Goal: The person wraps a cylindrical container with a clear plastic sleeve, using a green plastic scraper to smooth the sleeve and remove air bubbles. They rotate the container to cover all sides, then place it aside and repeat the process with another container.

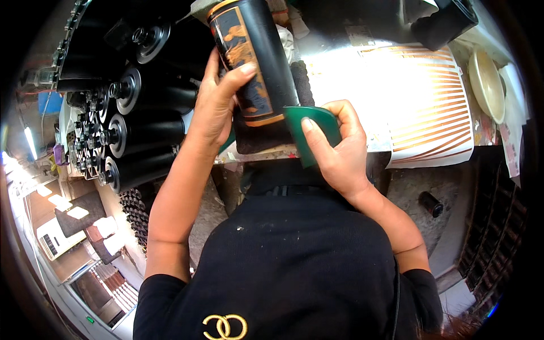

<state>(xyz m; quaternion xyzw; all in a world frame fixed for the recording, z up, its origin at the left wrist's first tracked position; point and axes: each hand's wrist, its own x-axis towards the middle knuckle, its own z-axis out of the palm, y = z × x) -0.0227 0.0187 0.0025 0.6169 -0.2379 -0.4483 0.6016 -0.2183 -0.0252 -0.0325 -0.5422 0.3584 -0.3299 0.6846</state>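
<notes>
Green and flat, a thin piece with a curved edge is pinched in the right hand — thumb in front, fingers behind. It is right by the near end of a black round tube with an orange-edged picture; I can't tell if they touch. The left hand grips the tube, thumb on the picture — above a dark pad. On the left are big black cylinders with silver ends. On the right lies a white sheet with gold-brown stripes, and far right, a cream oval bowl.

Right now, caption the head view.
Left grip on a black cylinder with an orange-framed panel, right grip on a green sheet at its near end.
</notes>
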